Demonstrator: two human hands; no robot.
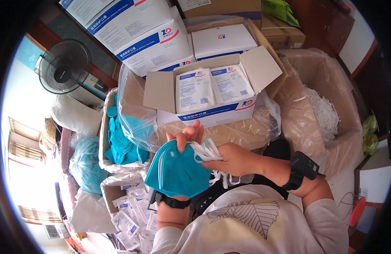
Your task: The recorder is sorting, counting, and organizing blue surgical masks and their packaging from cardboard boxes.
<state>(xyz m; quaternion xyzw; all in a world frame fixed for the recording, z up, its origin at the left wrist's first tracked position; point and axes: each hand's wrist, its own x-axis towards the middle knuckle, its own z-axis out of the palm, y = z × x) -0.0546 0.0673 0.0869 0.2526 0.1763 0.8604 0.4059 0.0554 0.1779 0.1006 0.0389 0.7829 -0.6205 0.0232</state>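
Observation:
A small stack of teal face masks (180, 171) is held in front of my shirt. My left hand (187, 134) grips the masks from behind, with its fingertips curled over their upper edge; the palm is hidden by them. My right hand (235, 159) is closed on a bunch of white mask straps (207, 149) at the right side of the stack, and more strap ends dangle below it. Just beyond my hands stands an open white carton (218, 115), its flaps spread, holding flat white packets (195, 89) in two side-by-side rows.
Printed white cartons (144, 42) are stacked behind. On the left, one bin holds loose teal masks (119, 135) and another holds white packets (134, 213). A plastic-lined box at right contains white straps (322, 112). A black fan (65, 67) stands at far left.

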